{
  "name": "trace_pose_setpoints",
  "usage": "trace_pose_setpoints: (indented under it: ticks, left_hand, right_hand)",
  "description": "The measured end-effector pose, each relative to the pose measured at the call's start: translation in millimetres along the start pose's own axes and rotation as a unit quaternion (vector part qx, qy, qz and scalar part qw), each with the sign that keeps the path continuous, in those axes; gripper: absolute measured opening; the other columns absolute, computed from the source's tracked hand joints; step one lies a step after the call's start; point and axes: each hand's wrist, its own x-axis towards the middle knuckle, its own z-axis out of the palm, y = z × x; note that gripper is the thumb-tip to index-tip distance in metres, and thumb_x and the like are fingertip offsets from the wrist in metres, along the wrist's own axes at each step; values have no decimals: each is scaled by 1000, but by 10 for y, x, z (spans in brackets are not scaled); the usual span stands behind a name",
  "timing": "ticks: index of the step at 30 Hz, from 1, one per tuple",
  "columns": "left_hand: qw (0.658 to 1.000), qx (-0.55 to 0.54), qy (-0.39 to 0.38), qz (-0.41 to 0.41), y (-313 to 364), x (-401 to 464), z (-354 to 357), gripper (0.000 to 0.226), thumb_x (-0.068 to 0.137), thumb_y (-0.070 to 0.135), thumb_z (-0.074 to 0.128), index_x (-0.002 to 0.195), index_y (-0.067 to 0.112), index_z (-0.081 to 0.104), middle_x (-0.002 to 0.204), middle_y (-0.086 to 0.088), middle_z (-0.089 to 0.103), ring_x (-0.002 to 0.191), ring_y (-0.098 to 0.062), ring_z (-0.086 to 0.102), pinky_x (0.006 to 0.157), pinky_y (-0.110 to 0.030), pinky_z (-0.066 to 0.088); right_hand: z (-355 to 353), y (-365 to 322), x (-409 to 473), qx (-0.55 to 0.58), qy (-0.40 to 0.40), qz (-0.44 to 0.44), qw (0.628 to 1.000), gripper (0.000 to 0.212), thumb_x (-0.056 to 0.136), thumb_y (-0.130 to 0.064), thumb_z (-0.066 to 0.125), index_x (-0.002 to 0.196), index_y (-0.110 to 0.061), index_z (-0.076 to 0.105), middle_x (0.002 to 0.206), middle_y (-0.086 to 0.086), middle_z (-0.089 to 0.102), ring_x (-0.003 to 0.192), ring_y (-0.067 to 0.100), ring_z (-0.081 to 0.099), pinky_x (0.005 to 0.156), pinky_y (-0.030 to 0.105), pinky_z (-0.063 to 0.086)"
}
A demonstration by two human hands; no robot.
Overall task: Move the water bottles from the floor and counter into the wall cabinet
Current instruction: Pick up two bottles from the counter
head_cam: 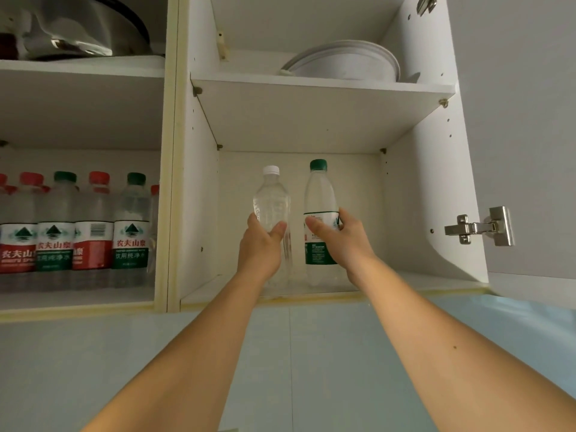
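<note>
Both my arms reach up into the lower shelf of the open wall cabinet. My left hand grips a clear unlabelled water bottle with a white cap. My right hand grips a water bottle with a green cap and a green and white label. Both bottles stand upright, side by side, near the front of the shelf. Whether their bases rest on the shelf is hidden by my hands and wrists.
The cabinet section to the left holds several bottles with red or green caps and labels. A steel pot sits above them. White plates lie on the upper shelf. The cabinet door stands open at the right, with a metal hinge.
</note>
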Motion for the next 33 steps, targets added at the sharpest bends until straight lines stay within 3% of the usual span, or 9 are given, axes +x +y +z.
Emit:
trace_pose_setpoints:
  ticks: [7,12,16,18,21,24,27,30,33]
  left_hand:
    - [999,20,-26,-23,-18,52,-22,65,103,45,49,157,20,21,151,-11,48,133,-33,52,110,-49,42]
    - [996,53,-59,-44,64,61,-110,66,103,43,51,157,20,21,153,-8,45,135,-32,49,108,-43,41]
    - [974,191,-118,-37,157,11,-342,55,101,40,57,148,17,39,140,-9,55,121,-31,55,100,-40,49]
    - [962,254,-103,-5,200,-84,-482,58,97,42,64,144,15,44,136,-9,57,112,-28,57,90,-34,47]
    - [968,236,-53,63,268,-311,-632,62,93,43,70,143,15,47,129,-5,57,104,-21,56,90,-39,52]
    - [971,173,-14,162,309,-677,-714,45,93,43,69,130,19,58,113,3,63,95,-9,62,82,-24,52]
    - [962,129,11,241,234,-1138,-789,27,95,40,67,114,21,65,95,9,66,83,-3,62,67,-10,46]
    - [965,111,-16,238,-27,-1586,-815,20,95,37,67,107,21,66,91,8,66,82,-7,61,66,-11,46]
    - [972,120,-58,196,-437,-2039,-784,19,95,34,69,106,19,67,91,7,66,82,-6,61,67,-11,45]
  right_hand:
    - [-52,19,62,-17,-20,18,1000,33,90,-35,76,118,-24,64,107,0,74,97,21,73,91,47,60]
    - [-69,-34,28,-44,-24,22,999,38,90,-35,76,123,-22,63,113,1,73,103,23,71,95,48,58]
    - [-144,-200,2,-236,-60,22,970,51,92,-45,71,132,-18,55,123,3,68,108,24,67,88,38,56]
    - [-173,-268,-86,-321,-76,12,944,60,92,-50,69,136,-14,47,128,7,62,112,28,62,84,37,53]
    - [-190,-260,-394,-353,-32,-93,931,67,92,-50,67,144,-16,41,134,11,50,128,31,46,96,39,42]
    - [-214,-188,-866,-320,24,-237,917,52,95,-30,67,141,-14,50,129,7,48,127,28,44,94,25,34]
    - [-262,-15,-1350,-285,25,-306,908,33,92,-17,66,123,-8,62,119,8,52,113,28,53,94,27,39]
    - [-321,298,-1832,-256,-25,-290,922,22,92,-15,65,112,-7,66,112,5,54,103,23,58,92,37,49]
    - [-354,744,-2357,-246,-85,-185,948,15,92,-13,68,107,-11,68,110,0,55,98,19,61,88,39,54]
